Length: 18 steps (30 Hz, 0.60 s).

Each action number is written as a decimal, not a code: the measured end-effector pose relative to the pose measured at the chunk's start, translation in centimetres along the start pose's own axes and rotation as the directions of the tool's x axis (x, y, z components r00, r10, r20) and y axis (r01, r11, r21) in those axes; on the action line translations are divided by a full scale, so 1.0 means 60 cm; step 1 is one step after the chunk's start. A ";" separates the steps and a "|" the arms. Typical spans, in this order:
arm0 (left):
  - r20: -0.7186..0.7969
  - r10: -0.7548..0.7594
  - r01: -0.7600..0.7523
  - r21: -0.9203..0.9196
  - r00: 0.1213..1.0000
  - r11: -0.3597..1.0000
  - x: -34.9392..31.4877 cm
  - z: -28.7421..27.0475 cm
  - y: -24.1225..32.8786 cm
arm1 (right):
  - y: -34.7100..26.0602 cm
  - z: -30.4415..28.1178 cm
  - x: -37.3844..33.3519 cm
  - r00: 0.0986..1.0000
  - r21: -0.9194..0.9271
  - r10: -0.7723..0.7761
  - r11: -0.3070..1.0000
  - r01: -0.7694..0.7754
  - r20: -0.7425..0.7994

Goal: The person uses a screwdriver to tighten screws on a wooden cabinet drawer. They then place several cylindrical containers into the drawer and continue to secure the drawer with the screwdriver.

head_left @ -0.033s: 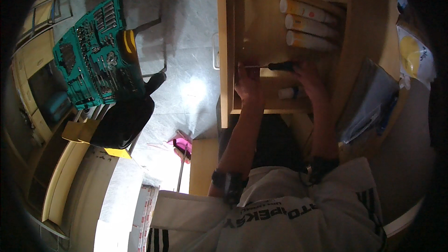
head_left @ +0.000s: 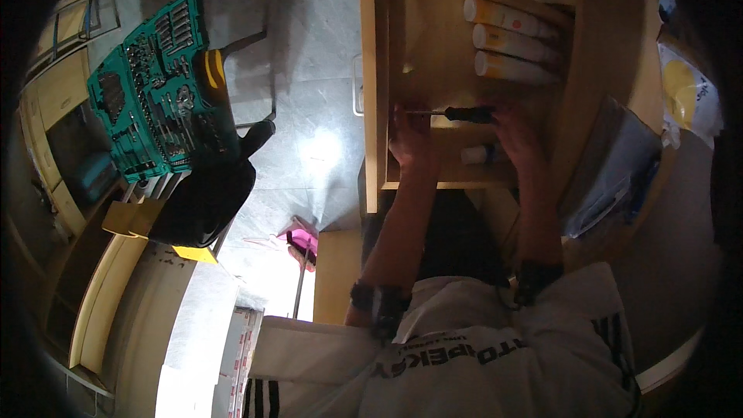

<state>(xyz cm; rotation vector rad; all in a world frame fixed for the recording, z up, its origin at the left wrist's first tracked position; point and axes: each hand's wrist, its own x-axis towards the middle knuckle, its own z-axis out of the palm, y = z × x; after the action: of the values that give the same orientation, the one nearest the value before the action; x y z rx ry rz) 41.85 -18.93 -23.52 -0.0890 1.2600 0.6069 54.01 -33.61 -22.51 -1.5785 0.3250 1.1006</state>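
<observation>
My right hand (head_left: pixel 512 128) is closed on the dark handle of a screwdriver (head_left: pixel 468 114) inside an open wooden drawer (head_left: pixel 433 23). The screwdriver lies level, its thin shaft pointing left toward the drawer's front panel (head_left: pixel 371 77). At the shaft's tip, against the inner side of that panel, is my left hand (head_left: pixel 412 139). Its fingers look bent together there; what they hold is too dark to make out. A small white bottle (head_left: pixel 480 155) lies in the drawer beside my right hand. Farther back in it lie three white tubes with yellow-orange ends (head_left: pixel 515 42).
On the left, an open green tool case (head_left: pixel 155 85) with sockets and bits rests by a black chair-like seat (head_left: pixel 205 205). A pink dustpan (head_left: pixel 298 236) stands on the grey tiled floor (head_left: pixel 309 108). Plastic-wrapped packages (head_left: pixel 611 170) lie right of the drawer.
My right hand and the screwdriver handle have shifted very slightly. My left hand stays at the drawer's front panel.
</observation>
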 end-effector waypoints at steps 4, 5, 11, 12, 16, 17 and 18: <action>-0.004 -0.009 0.009 0.008 1.000 1.000 -0.004 -0.001 0.003 | -0.021 0.015 -0.004 0.964 0.083 0.204 0.978 -0.192 -0.174; 0.001 -0.008 0.008 0.023 1.000 1.000 -0.004 -0.004 0.002 | -0.027 0.018 -0.002 0.957 -0.152 0.201 0.960 -0.235 -0.209; 0.186 0.275 -0.331 0.588 0.943 0.738 0.004 -0.017 -0.003 | -0.023 0.025 0.002 0.955 -0.380 0.217 0.881 -0.281 -0.203; 0.192 0.271 -0.332 0.582 0.943 0.742 0.003 -0.017 -0.002 | -0.013 0.031 -0.002 0.967 -0.236 0.144 0.952 -0.193 -0.210; -0.005 -0.016 0.016 0.012 1.000 1.000 -0.005 -0.002 0.003 | -0.010 0.037 -0.008 0.996 0.130 -0.031 0.991 0.041 -0.078; 0.001 -0.009 0.009 0.022 1.000 1.000 -0.008 0.001 0.004 | -0.014 0.038 -0.008 0.998 0.159 0.001 0.987 0.009 -0.065; -0.013 -0.012 0.013 0.023 1.000 1.000 -0.009 0.003 0.004 | -0.021 0.039 -0.006 0.991 0.217 0.086 0.974 -0.061 -0.104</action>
<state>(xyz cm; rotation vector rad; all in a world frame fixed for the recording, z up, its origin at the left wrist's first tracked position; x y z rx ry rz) 41.76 -18.86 -22.89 -0.0813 1.2782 0.5815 53.62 -31.24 -21.31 -1.4488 0.5633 0.9992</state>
